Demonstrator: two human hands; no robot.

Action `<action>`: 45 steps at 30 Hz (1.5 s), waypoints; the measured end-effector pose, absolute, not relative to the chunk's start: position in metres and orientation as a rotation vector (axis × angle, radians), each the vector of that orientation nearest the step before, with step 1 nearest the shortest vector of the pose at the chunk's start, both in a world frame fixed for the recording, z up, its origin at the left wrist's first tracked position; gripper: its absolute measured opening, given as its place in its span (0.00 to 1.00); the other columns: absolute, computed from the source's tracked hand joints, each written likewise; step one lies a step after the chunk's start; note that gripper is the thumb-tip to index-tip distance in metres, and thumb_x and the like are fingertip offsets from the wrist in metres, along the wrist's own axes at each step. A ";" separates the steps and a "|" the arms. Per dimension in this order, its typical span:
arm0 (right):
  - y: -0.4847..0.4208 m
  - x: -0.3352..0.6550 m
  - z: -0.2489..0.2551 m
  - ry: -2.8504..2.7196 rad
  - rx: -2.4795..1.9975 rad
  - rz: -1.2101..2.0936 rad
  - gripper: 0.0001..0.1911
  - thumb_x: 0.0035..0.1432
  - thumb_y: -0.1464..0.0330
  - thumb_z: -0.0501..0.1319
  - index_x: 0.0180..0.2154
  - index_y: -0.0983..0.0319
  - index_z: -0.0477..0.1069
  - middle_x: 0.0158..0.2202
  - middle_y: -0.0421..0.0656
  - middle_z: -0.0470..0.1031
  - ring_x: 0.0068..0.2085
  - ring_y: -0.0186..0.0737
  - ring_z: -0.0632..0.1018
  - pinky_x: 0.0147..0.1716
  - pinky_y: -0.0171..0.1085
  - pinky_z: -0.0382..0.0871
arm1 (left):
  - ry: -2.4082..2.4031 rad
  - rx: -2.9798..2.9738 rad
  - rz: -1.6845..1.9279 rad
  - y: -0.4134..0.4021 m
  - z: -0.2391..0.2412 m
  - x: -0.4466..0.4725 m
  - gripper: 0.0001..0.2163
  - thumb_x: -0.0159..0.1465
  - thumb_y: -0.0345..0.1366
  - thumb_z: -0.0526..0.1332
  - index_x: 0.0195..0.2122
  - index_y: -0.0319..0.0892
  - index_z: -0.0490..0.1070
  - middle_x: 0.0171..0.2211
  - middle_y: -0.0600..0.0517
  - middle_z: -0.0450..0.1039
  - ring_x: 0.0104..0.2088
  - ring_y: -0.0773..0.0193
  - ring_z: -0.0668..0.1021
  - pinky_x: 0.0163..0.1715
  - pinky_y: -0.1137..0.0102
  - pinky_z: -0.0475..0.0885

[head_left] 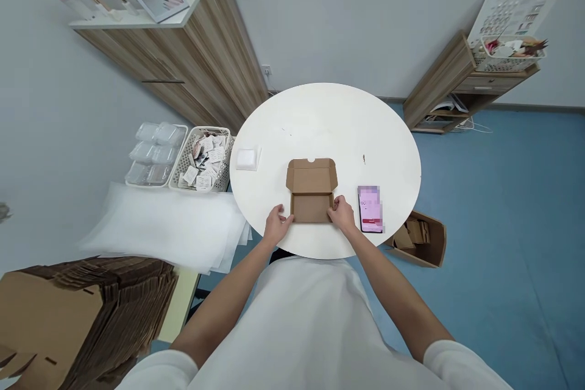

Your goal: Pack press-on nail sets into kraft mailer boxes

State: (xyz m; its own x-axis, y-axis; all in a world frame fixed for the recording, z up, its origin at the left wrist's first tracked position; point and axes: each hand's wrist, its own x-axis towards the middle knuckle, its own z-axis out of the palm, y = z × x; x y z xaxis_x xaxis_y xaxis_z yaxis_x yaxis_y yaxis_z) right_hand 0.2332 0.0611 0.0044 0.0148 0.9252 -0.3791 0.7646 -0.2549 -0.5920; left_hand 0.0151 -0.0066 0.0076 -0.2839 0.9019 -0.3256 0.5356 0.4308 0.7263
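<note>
A brown cardboard box [311, 209] lies on the white round table [361, 116] with its lid raised and tilted back on the far side. Its inside is bare. At the left front corner, my left hand [276, 225] touches the box with a fingertip, the other fingers held apart from it. My right hand [342, 214] pinches the box's right side wall near the front. A phone [371, 209] with a lit pink screen lies to the right of that hand. On the table's left side rests a small stack of white packets [247, 159].
Left of the table stand a basket of paper cards [205, 158], clear plastic boxes [155, 153], white sheets [169, 219] and stacked flat cardboard [114, 311]. An open carton [429, 253] with cardboard pieces sits on the floor at right. Wooden cabinets [214, 42] stand behind.
</note>
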 end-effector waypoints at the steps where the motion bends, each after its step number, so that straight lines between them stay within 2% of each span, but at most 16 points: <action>1: 0.061 0.233 0.004 -1.767 -2.069 1.067 0.12 0.43 0.72 0.54 0.33 0.59 0.56 0.23 0.36 0.66 0.26 0.36 0.68 0.24 0.32 0.54 | 1.903 1.165 0.643 -0.006 0.005 0.014 0.23 0.54 0.42 0.58 0.49 0.38 0.61 0.42 0.44 0.69 0.35 0.63 0.74 0.39 0.64 0.69; 4: 0.062 0.233 0.003 -1.774 -2.078 1.053 0.13 0.43 0.72 0.54 0.34 0.59 0.56 0.23 0.37 0.66 0.25 0.37 0.67 0.24 0.32 0.54 | 1.817 1.121 0.686 -0.003 0.002 0.015 0.14 0.55 0.39 0.57 0.42 0.39 0.67 0.36 0.47 0.72 0.33 0.64 0.75 0.38 0.66 0.69; 9: 0.063 0.233 0.002 -1.739 -2.097 1.038 0.13 0.45 0.72 0.53 0.37 0.60 0.58 0.24 0.38 0.67 0.27 0.37 0.69 0.25 0.33 0.56 | 1.763 1.138 0.697 0.004 0.003 0.018 0.12 0.56 0.38 0.56 0.40 0.39 0.68 0.36 0.47 0.73 0.34 0.64 0.75 0.39 0.66 0.69; 12: 0.056 0.237 0.004 -1.691 -2.072 1.093 0.16 0.47 0.67 0.54 0.41 0.60 0.59 0.26 0.39 0.68 0.30 0.38 0.70 0.27 0.33 0.58 | 1.762 1.112 0.693 0.003 0.005 0.019 0.14 0.57 0.39 0.56 0.42 0.39 0.67 0.40 0.46 0.72 0.37 0.63 0.75 0.42 0.66 0.68; 16: 0.033 0.246 0.010 -1.571 -2.013 1.192 0.27 0.47 0.55 0.56 0.47 0.60 0.58 0.37 0.43 0.69 0.33 0.38 0.71 0.31 0.35 0.62 | 1.774 0.989 0.694 -0.005 0.011 0.019 0.20 0.58 0.45 0.55 0.48 0.39 0.63 0.49 0.42 0.66 0.45 0.60 0.72 0.43 0.66 0.66; 21: 0.005 0.251 0.015 -1.229 -1.793 1.562 0.32 0.47 0.54 0.55 0.52 0.58 0.53 0.49 0.47 0.63 0.30 0.33 0.72 0.27 0.35 0.67 | 1.656 0.846 0.622 -0.014 0.025 0.025 0.24 0.60 0.51 0.48 0.54 0.45 0.57 0.54 0.44 0.60 0.51 0.58 0.67 0.38 0.68 0.70; 23: 0.004 0.249 0.015 -1.154 -1.705 1.610 0.32 0.46 0.55 0.57 0.52 0.58 0.54 0.51 0.48 0.62 0.32 0.33 0.73 0.30 0.36 0.69 | 1.625 0.851 0.619 -0.013 0.028 0.028 0.24 0.60 0.51 0.47 0.55 0.47 0.54 0.55 0.45 0.59 0.53 0.58 0.66 0.39 0.68 0.70; 29: 0.020 0.245 0.017 -1.088 -1.651 1.569 0.32 0.45 0.59 0.59 0.51 0.60 0.55 0.50 0.49 0.62 0.39 0.37 0.74 0.40 0.39 0.68 | 1.612 0.932 0.627 0.005 0.033 0.035 0.23 0.61 0.49 0.47 0.57 0.47 0.53 0.57 0.45 0.57 0.54 0.58 0.65 0.39 0.68 0.69; 33: 0.029 0.245 0.022 -1.096 -1.626 1.589 0.31 0.45 0.60 0.59 0.51 0.59 0.55 0.50 0.48 0.61 0.41 0.38 0.74 0.41 0.39 0.67 | 1.591 0.891 0.701 0.014 0.033 0.036 0.24 0.60 0.48 0.50 0.56 0.46 0.54 0.56 0.44 0.58 0.53 0.56 0.66 0.40 0.65 0.69; 38: 0.026 0.242 0.023 -1.055 -1.692 1.559 0.33 0.45 0.60 0.59 0.53 0.57 0.52 0.51 0.47 0.60 0.43 0.40 0.72 0.42 0.41 0.68 | 1.617 0.902 0.658 0.011 0.026 0.033 0.26 0.60 0.47 0.51 0.57 0.44 0.52 0.56 0.43 0.57 0.52 0.57 0.66 0.42 0.65 0.68; 42: 0.011 0.235 0.028 -1.105 -1.832 1.273 0.32 0.47 0.61 0.57 0.54 0.57 0.50 0.53 0.49 0.55 0.44 0.40 0.70 0.40 0.41 0.68 | 1.638 0.949 0.668 0.004 0.019 0.022 0.24 0.60 0.45 0.52 0.56 0.42 0.54 0.55 0.42 0.59 0.51 0.58 0.67 0.44 0.65 0.66; 45: 0.001 0.224 0.042 -1.210 -1.841 1.013 0.28 0.49 0.63 0.56 0.53 0.57 0.52 0.46 0.48 0.60 0.41 0.40 0.68 0.40 0.43 0.67 | 1.686 0.984 0.682 0.001 0.016 0.002 0.21 0.61 0.43 0.51 0.53 0.42 0.58 0.52 0.43 0.62 0.50 0.60 0.68 0.46 0.65 0.65</action>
State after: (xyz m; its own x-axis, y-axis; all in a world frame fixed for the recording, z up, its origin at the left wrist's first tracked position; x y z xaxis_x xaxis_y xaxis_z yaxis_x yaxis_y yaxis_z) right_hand 0.2236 0.0014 0.0422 0.2569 0.9391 -0.2281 0.3902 -0.3168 -0.8645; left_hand 0.0021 0.0013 0.0165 -0.1429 0.8628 -0.4850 0.2828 0.5052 0.8153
